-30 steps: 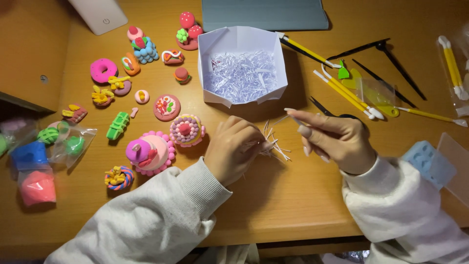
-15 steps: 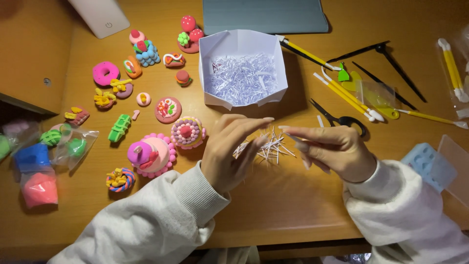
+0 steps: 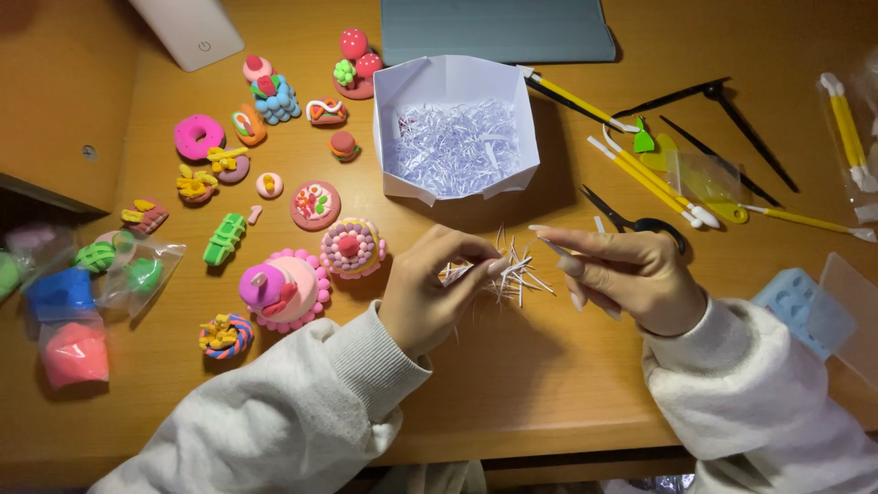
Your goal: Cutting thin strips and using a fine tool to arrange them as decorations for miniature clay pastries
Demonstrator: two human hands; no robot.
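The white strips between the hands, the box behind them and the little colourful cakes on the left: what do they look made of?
The strips, pinched by left hand and right hand, look like thin matte paper shreds, crinkled and pointed. The box seems folded white paper, with visible creases. The cakes look like soft modelling clay: matte, rounded, bright, though foam clay is possible.

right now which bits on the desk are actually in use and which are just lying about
In use:
- left hand pinching white paper shreds
- right hand at the same shreds
- white paper box holding more shreds

Lying about:
- clay cakes
- yellow modelling tools
- scissors
- bagged clay
- blue mould
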